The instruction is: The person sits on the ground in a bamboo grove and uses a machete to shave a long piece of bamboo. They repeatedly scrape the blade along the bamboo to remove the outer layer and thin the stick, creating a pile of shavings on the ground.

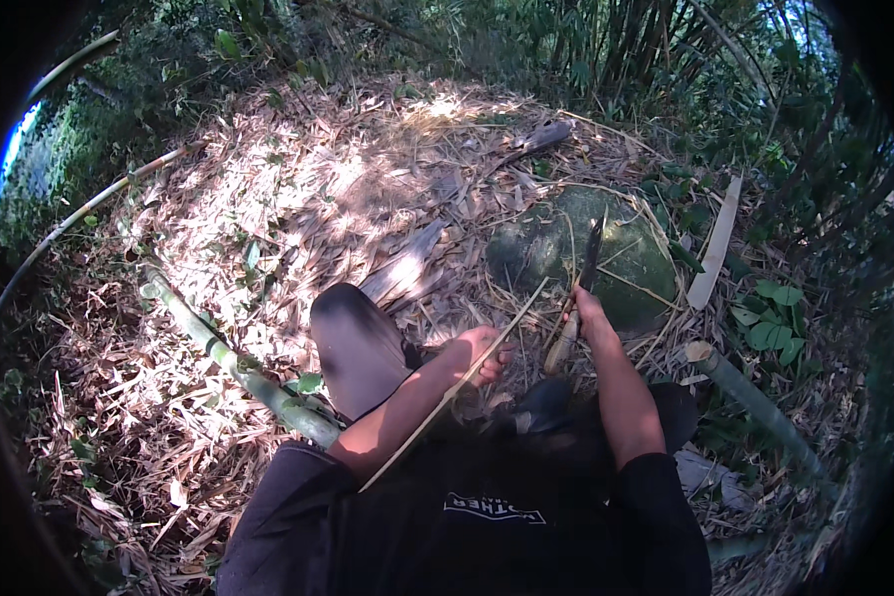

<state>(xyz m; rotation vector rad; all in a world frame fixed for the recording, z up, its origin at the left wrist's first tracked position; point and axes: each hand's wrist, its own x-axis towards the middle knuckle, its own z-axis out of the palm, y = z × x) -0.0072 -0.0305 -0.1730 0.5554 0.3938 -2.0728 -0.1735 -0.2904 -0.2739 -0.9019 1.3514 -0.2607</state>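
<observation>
Head view shows your left hand [482, 356] closed around a thin bamboo strip [457, 389], and your right hand [588, 320] gripped shut on the wooden handle of a dark-bladed knife [578, 298]. The strip's long axis runs diagonally: its near end sits low by your left arm, its far end points up and right toward the mossy rock [626, 263]. The knife stands nearly upright, blade tip over that rock. I'd judge you do best keeping the strip steady and your left fingers clear of the blade's path, cutting away from yourself. Your knee [353, 338] rises beside the left hand; a green bamboo pole [238, 368] lies across the leaf litter [268, 199] further left.
</observation>
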